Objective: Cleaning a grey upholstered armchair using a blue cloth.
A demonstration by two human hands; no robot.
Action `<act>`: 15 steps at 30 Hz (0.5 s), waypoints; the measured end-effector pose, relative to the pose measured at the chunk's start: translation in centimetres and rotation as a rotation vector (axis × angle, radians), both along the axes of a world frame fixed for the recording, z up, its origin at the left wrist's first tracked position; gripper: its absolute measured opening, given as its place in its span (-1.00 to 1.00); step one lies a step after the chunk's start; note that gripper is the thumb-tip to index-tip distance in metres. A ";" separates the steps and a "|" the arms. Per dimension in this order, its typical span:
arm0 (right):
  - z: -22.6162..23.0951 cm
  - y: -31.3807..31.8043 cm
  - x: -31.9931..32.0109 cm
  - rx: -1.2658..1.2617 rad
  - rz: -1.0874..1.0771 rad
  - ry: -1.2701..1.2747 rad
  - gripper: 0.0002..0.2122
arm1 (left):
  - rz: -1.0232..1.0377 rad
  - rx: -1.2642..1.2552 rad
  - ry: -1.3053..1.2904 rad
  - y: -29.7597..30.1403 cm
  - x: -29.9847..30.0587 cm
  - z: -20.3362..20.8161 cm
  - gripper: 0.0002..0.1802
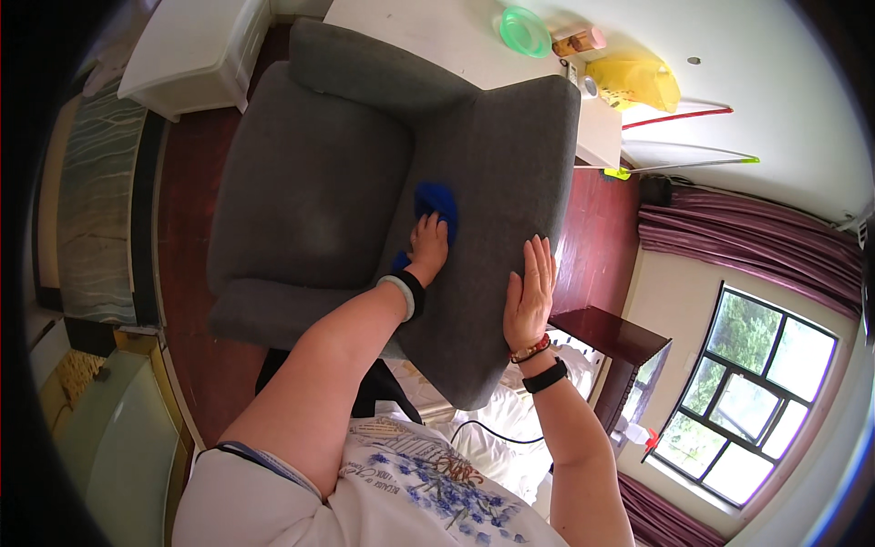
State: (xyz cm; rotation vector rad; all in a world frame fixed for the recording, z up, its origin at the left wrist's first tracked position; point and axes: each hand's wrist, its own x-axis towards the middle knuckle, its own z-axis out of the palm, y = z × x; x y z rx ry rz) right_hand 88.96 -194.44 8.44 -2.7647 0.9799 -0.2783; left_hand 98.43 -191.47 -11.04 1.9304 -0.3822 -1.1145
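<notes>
A grey fabric armchair (301,173) fills the middle of the view, its seat to the left and its backrest on the right. My left hand (428,246) presses a bunched blue cloth (436,197) against the inner face of the backrest, just above the seat. Part of the cloth is hidden beneath the palm and fingers. Along the backrest's outer edge rests my right hand (529,301), flat, with its fingers stretched out and nothing held in it.
A white cabinet (196,55) stands at the upper left. Behind the chair, a white table (401,27) carries a green basin (525,32) and a yellow plastic bag (638,82). Dark red furniture (606,337) and white bedding (501,419) lie to the right of the chair, near a window (743,392).
</notes>
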 end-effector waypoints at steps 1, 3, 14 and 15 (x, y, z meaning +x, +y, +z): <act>0.0 0.1 0.4 0.002 0.010 0.009 -0.56 | 0.050 -0.036 0.059 -0.2 0.5 -0.3 -0.50; 0.1 0.2 0.6 -0.006 0.017 0.021 -0.56 | 0.097 -0.082 0.119 -0.7 0.9 0.5 -0.47; 2.7 -5.7 3.7 -0.086 0.121 -0.118 -0.72 | 0.164 -0.671 -0.122 -9.5 2.4 13.6 -0.38; 2.5 -6.5 4.5 -0.072 0.109 -0.123 -0.72 | 0.108 -0.613 -0.224 -9.8 2.8 14.0 -0.41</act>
